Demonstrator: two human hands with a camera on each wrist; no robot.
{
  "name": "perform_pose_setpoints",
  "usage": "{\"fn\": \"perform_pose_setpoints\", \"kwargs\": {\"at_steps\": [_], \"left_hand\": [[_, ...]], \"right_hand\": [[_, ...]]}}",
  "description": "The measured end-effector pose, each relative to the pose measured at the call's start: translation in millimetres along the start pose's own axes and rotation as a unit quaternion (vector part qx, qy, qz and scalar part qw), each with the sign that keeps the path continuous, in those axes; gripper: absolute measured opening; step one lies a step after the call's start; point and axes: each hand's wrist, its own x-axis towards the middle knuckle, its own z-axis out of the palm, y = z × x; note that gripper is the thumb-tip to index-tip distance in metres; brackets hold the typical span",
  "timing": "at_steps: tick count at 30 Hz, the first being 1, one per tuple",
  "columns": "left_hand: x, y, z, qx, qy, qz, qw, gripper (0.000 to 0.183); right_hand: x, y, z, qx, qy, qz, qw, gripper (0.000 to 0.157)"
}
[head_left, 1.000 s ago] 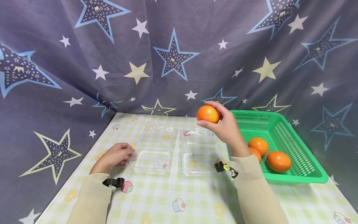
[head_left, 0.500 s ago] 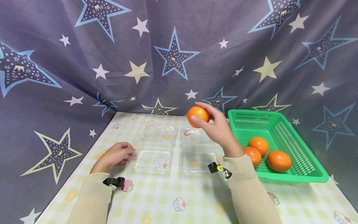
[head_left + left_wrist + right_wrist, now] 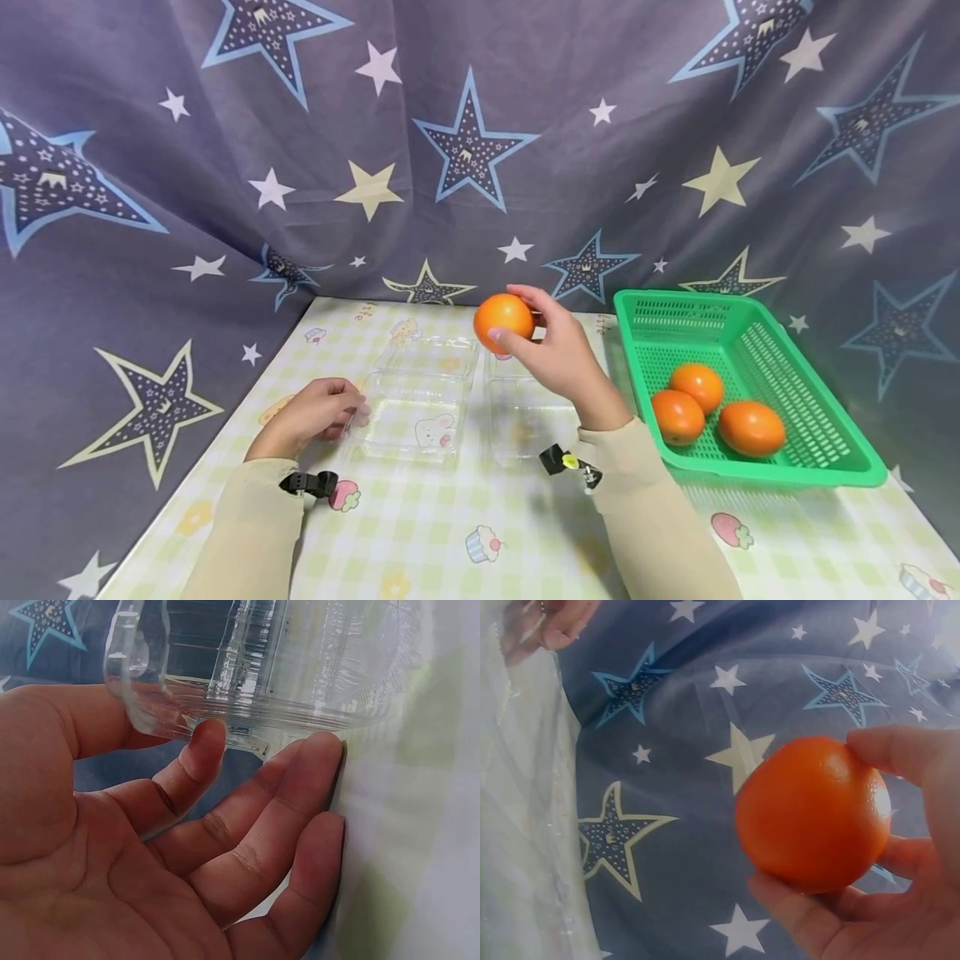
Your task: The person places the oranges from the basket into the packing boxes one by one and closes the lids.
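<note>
My right hand point(image 3: 562, 354) grips a smooth, glossy orange persimmon point(image 3: 501, 319) and holds it above the table, over the back of two clear plastic clamshell boxes. In the right wrist view the thumb and fingers go round the persimmon point(image 3: 810, 814). The left box point(image 3: 411, 396) and the right box point(image 3: 517, 433) lie with their lids open; my right hand and arm hide part of the right one. At the outer edge of the left box, my left hand point(image 3: 318, 412) pinches the rim, as the left wrist view shows. Its other fingers rest against the tablecloth.
To the right stands a green perforated basket point(image 3: 798, 342) with three persimmons point(image 3: 752, 429) in it. A checked tablecloth point(image 3: 420, 542) covers the table, and a star-patterned curtain point(image 3: 300, 233) hangs behind it and along both sides.
My right hand has carried the persimmon leftward, away from the basket and slightly lower, towards the gap between the boxes. My left hand stays at the left box.
</note>
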Motion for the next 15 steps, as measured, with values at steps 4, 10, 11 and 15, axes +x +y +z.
{"fn": "perform_pose_setpoints", "kwargs": {"at_steps": [4,10,11,15], "left_hand": [[-1.0,-0.3,1.0,-0.003,0.000,0.000,1.0000,0.024],[-0.1,-1.3,-0.9,0.001,-0.001,-0.001,1.0000,0.024],[0.0,-0.8,-0.8,0.002,-0.001,0.000,1.0000,0.024],[0.9,0.1,0.1,0.000,-0.003,-0.005,1.0000,0.024]], "right_hand": [[-2.4,1.7,9.7,0.007,-0.014,0.003,1.000,0.056],[-5.4,3.0,23.2,0.009,-0.023,-0.004,1.000,0.062],[-5.9,2.5,24.4,0.008,-0.024,-0.004,1.000,0.063],[-7.1,1.9,29.2,0.006,-0.022,-0.002,1.000,0.064]]}}
